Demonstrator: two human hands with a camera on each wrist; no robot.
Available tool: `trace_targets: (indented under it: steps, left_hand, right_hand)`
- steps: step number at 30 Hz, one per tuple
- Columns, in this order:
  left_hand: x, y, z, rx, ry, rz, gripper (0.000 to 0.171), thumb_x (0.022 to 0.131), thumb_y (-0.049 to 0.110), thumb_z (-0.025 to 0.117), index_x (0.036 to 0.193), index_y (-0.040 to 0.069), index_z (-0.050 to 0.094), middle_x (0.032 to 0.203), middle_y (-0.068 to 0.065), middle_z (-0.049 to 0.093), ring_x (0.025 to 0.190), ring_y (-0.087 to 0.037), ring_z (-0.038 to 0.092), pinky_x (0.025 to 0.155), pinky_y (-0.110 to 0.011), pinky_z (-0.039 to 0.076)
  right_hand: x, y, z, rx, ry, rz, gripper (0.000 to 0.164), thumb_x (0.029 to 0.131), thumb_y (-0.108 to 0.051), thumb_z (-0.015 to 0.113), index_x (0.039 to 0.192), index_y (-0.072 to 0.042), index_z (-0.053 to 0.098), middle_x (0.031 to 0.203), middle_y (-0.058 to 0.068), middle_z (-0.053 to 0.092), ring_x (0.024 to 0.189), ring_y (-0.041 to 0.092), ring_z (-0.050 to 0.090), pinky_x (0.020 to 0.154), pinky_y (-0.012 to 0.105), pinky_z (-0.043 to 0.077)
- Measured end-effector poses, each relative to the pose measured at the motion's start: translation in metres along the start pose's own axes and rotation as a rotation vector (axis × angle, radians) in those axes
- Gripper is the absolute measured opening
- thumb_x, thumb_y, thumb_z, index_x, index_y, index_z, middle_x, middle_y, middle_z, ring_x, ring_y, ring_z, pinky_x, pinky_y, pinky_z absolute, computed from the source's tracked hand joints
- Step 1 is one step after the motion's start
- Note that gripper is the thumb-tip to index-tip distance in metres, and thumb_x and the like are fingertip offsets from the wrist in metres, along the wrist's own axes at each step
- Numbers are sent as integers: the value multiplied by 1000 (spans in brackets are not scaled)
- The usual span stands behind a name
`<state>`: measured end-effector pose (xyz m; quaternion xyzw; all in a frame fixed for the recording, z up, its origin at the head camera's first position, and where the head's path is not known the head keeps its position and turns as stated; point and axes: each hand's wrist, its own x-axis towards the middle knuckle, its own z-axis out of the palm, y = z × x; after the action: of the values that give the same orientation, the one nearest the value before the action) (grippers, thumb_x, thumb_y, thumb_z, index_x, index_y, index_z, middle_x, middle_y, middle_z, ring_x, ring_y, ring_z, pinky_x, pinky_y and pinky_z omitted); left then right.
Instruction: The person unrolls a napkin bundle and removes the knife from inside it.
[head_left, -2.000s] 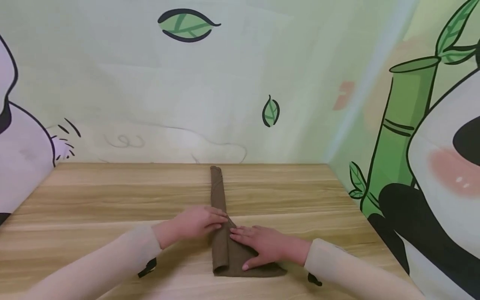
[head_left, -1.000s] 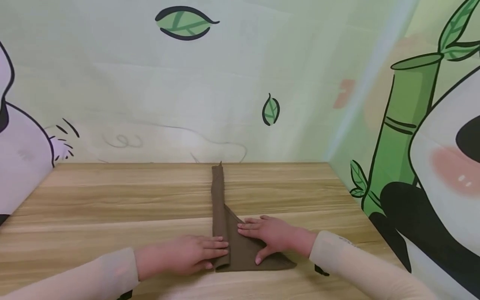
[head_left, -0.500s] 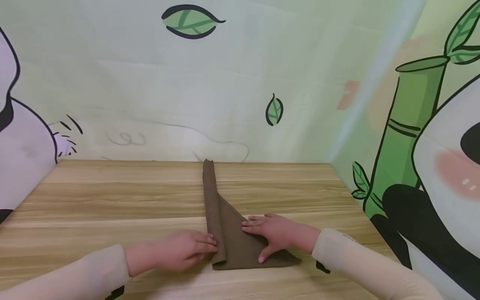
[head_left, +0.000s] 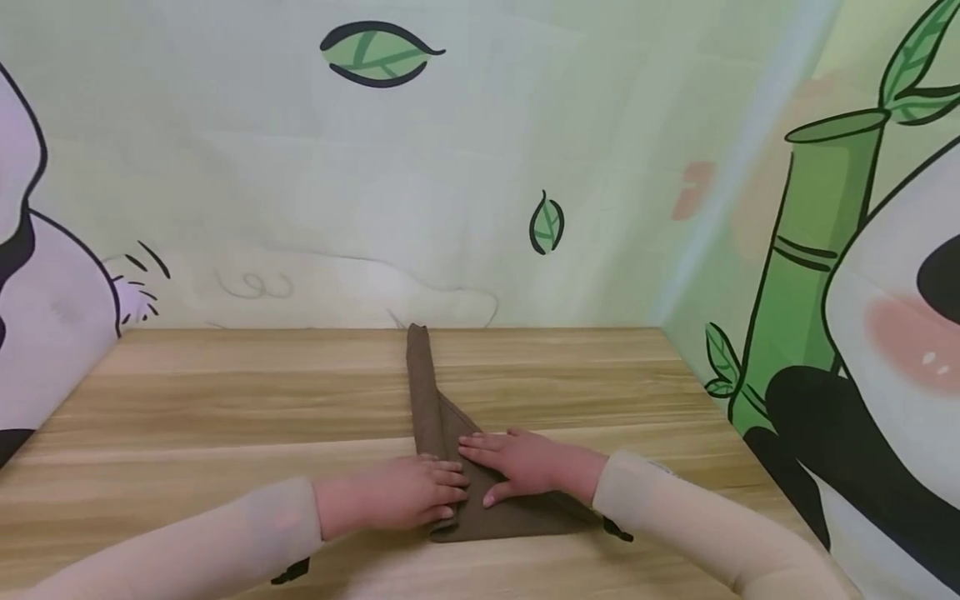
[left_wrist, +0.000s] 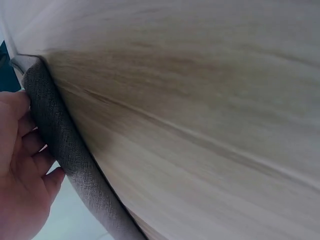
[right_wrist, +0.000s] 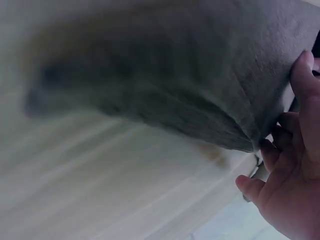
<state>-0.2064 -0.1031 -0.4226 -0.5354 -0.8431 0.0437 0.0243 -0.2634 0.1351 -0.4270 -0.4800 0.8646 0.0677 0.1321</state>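
A brown cloth (head_left: pixel 517 518) lies on the table, its left side wound into a long narrow roll (head_left: pixel 424 392) that reaches the table's far edge. The rest spreads as a flat triangle to the right. My left hand (head_left: pixel 401 493) rests across the near part of the roll, fingers pointing right over it. In the left wrist view, the fingertips and thumb touch the side of the roll (left_wrist: pixel 75 145). Fingers spread, my right hand (head_left: pixel 525 465) presses on the triangle near its slanted edge. The right wrist view shows the cloth (right_wrist: pixel 250 65) blurred beside the hand (right_wrist: pixel 295 165).
The wooden table (head_left: pixel 225 392) extends on both sides of the cloth. Behind it stands a pale green wall (head_left: pixel 450 167) with painted leaves. Another wall with painted bamboo (head_left: pixel 821 242) and a panda borders the right side.
The left hand slid nearer along the roll, drew left, then moved right onto it again. The right hand shifted slightly right, then back left. The roll's far end now leans left.
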Motion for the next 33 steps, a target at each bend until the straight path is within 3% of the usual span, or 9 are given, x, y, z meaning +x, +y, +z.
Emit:
trace_targets:
  steps: [13, 33]
  left_hand:
    - [-18, -8, 1, -62, 90, 23, 26, 105, 19, 55, 121, 11, 74, 128, -3, 74, 128, -24, 66, 108, -32, 55]
    - [-31, -16, 5, -234, 23, -49, 32, 105, 17, 54, 131, 8, 70, 140, -8, 68, 134, -28, 62, 111, -38, 53]
  right_hand:
    - [-20, 12, 9, 37, 56, 35, 77, 97, -49, 63, 157, -8, 40, 165, 10, 40, 153, 26, 41, 113, 62, 45]
    - [-41, 25, 10, 114, 79, 63, 77, 94, -46, 67, 155, -4, 43, 162, 15, 43, 150, 30, 44, 112, 62, 45]
